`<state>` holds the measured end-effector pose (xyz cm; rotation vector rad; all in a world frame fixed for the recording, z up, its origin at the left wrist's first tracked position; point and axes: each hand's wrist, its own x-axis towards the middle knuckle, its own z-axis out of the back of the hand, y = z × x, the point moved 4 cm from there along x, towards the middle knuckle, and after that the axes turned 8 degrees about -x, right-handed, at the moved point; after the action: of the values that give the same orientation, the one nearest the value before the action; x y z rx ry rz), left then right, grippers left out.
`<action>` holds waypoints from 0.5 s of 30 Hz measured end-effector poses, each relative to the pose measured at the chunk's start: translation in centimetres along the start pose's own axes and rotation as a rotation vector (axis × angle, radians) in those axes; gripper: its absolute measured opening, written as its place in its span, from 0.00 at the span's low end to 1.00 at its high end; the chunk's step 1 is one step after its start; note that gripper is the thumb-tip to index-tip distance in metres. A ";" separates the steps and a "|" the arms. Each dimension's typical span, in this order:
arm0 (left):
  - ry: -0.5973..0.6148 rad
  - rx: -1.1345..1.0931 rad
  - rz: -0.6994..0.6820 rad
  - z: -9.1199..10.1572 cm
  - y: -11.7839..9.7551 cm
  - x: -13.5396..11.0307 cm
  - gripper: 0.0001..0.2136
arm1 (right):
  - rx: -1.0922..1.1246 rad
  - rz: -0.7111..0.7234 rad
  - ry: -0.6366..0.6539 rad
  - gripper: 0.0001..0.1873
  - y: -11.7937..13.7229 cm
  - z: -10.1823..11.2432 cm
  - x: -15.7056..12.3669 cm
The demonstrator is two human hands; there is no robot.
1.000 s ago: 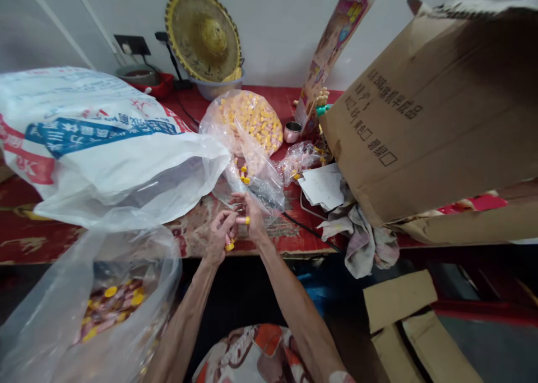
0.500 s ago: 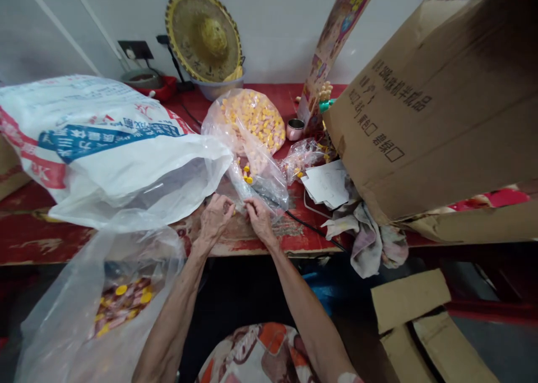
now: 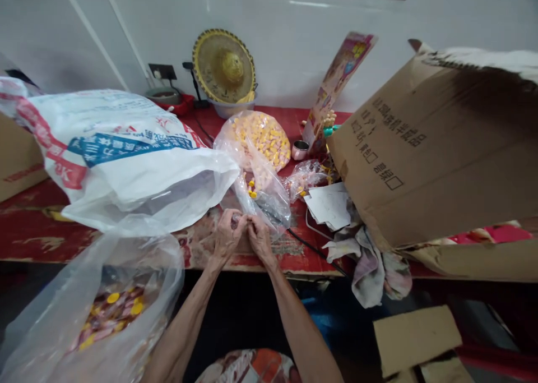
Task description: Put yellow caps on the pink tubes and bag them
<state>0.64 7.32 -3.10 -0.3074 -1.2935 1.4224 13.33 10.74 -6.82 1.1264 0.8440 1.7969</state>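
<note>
Close together over the table's front edge, my left hand [image 3: 228, 236] and my right hand [image 3: 259, 240] meet at the fingertips. Fingers of both are curled in and pinched. A small dark, pinkish thing shows within my left hand, too blurred to name; what my right fingers pinch is hidden. Just beyond them lies a clear plastic bag [image 3: 269, 203], its mouth towards me, with many small yellow and pink pieces [image 3: 264, 139] in its far end. At the lower left, a translucent bag [image 3: 37, 321] holds dark red, pink and yellow pieces [image 3: 111, 315].
A big white woven sack [image 3: 138, 189] lies on the red table [image 3: 37, 234] at left. On the right stand a large cardboard box [image 3: 403, 164], white cards [image 3: 330, 206] and a rag [image 3: 365, 268]. A metal cup [image 3: 300, 150] and straw hat [image 3: 225, 66] are farther back.
My hands have come together, fingertips now meeting where a gap was. The whole view has tilted up, so the table things sit lower in the picture.
</note>
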 end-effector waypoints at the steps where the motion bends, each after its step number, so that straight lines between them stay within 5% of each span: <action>1: -0.025 0.003 0.000 0.2 0.0 0.1 0.07 | 0.001 -0.001 -0.002 0.16 0.0 0.0 0.0; 8: -0.007 0.052 0.019 0.9 1.8 0.4 0.10 | -0.045 -0.040 -0.013 0.17 -0.1 0.0 0.0; 15: -0.189 0.012 0.140 1.6 2.7 0.0 0.11 | -0.036 -0.037 -0.005 0.17 -0.1 0.0 0.0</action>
<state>-2.06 7.14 -4.65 -0.2646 -1.4390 1.6080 13.42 10.78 -6.94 1.0852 0.8217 1.7713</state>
